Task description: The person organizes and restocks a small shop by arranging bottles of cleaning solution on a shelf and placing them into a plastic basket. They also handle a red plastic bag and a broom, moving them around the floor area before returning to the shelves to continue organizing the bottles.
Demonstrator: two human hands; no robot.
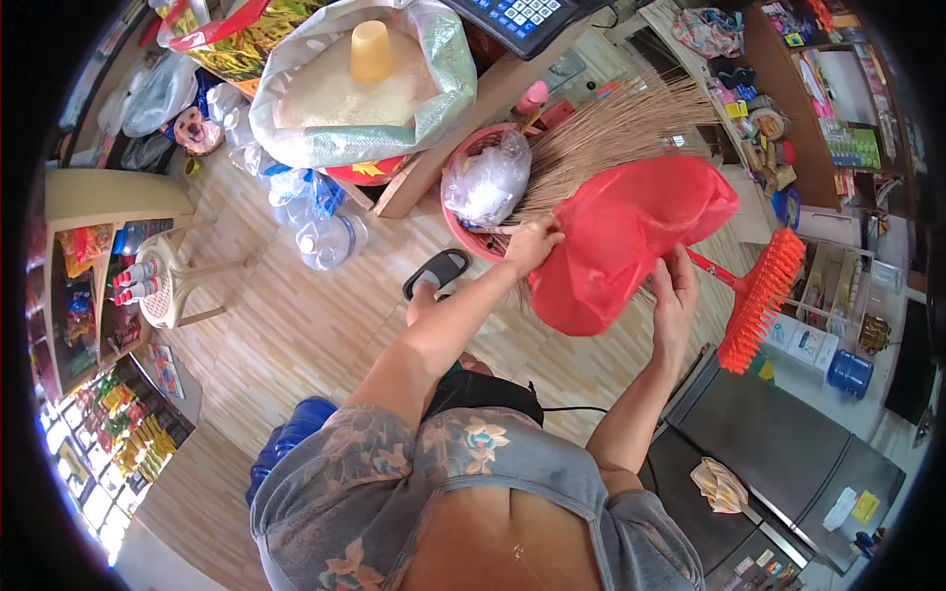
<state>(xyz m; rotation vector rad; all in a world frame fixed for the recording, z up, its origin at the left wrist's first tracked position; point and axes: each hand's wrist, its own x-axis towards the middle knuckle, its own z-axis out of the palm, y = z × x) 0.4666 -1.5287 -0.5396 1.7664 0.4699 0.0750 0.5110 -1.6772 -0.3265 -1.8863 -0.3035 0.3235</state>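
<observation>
A red plastic bag (628, 229) spreads between my two hands, puffed out and creased. My left hand (533, 245) pinches its left edge, above the rim of a pink plastic basket (473, 240). On the opposite side, the fingers of my right hand (674, 284) hold the bag's lower right edge. Behind the bag fans a bundle of broom bristles (613, 133), partly hidden by it. Crumpled clear plastic (489, 177) sits in the basket. An orange scrub brush (761, 303) with a red handle stands just right of my right hand.
An open rice sack (355, 140) with a yellow cup (371, 52) stands beside a wooden counter edge (414, 181). Large clear bottles (329, 240) are on the floor. A plastic stool (166, 295) is at left, a dark refrigerator (761, 421) at lower right, and loaded shelves (776, 125) at upper right.
</observation>
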